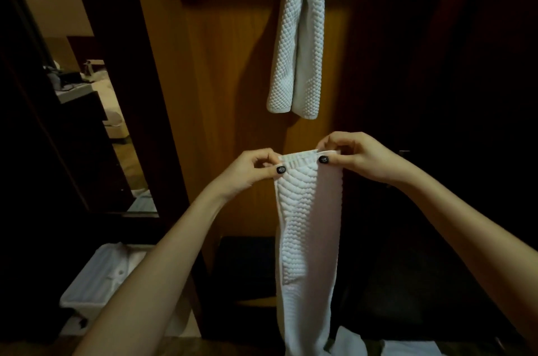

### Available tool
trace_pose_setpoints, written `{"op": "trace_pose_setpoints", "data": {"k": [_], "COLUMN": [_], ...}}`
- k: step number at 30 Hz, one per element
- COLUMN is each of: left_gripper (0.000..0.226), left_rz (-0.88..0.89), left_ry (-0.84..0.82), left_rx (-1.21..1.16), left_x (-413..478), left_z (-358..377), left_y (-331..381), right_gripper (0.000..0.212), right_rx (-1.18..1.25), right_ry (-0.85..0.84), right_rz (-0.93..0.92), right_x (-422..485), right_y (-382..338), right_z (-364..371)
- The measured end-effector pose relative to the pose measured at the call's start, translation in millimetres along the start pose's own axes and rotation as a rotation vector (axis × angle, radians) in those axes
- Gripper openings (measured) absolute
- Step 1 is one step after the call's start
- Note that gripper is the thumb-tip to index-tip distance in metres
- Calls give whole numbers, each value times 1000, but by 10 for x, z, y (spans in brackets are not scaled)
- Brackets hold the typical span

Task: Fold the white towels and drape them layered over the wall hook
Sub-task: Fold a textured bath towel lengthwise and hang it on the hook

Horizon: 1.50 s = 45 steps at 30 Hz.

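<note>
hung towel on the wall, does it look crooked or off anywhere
Nothing stands out. The hung towel is draped with both ends nearly level, the right one a touch lower. The left hand and right hand pinch the second towel by its top edge; it hangs straight.

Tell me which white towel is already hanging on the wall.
The upper towel, doubled over high on the wooden wall. The lower towel is pinched at its top edge by the left hand and right hand.
</note>
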<state>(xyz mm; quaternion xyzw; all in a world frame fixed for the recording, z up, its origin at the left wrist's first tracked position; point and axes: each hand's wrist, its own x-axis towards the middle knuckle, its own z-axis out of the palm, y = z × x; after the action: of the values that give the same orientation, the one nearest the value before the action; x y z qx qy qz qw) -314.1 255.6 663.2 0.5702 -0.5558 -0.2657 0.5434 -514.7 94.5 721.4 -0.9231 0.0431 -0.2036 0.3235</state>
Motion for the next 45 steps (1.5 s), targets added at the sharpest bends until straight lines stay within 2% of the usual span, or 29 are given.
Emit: {"op": "trace_pose_setpoints", "data": {"k": [2, 6, 12, 15, 17, 21, 25, 27, 30, 32, 34, 35, 38, 40, 45], "left_gripper": [11, 9, 15, 10, 10, 13, 11, 7, 7, 14, 17, 15, 15, 19, 35], "left_rz": [-21, 21, 122, 118, 123, 171, 252, 263, 246, 222, 204, 206, 214, 210, 209], "left_ry": [-65, 73, 58, 42, 9, 12, 210, 314, 429, 500, 573, 599, 626, 639, 818], "left_rx": [124, 173, 359, 426, 479, 599, 608, 552, 404, 321, 269, 253, 209, 182, 149], "left_x": [45, 90, 184, 197, 199, 208, 231, 226, 180, 151, 134, 127, 110, 120, 48], "left_z": [75, 207, 236, 255, 238, 172, 156, 149, 109, 72, 26, 2, -44, -75, -46], "left_y": [15, 5, 158, 221, 275, 398, 443, 442, 440, 441, 464, 480, 517, 536, 323], "right_gripper": [17, 20, 13, 34, 38, 31, 31, 27, 18, 37, 53, 51, 23, 13, 20], "right_rx": [-25, -71, -270, -380, -374, -251, 15, 17, 56, 137, 329, 435, 556, 565, 662], "right_ry": [-11, -37, -84, -32, 1, 109, 383, 455, 455, 438, 408, 366, 211, 227, 386], "right_rz": [-1, 13, 127, 159, 149, 140, 122, 81, 25, 31, 116, 156, 186, 123, 74], "right_x": [-24, -65, -187, -291, -347, -293, -123, -36, 121, 244, 335, 354, 336, 347, 530], "right_y": [-6, 0, -10, 21, 36, 73, 66, 49, 11, -2, 20, 43, 168, 194, 70], "right_z": [-50, -125, -262, -162, -70, -3, 156, 246, 254, 252, 302, 354, 526, 569, 556]}}
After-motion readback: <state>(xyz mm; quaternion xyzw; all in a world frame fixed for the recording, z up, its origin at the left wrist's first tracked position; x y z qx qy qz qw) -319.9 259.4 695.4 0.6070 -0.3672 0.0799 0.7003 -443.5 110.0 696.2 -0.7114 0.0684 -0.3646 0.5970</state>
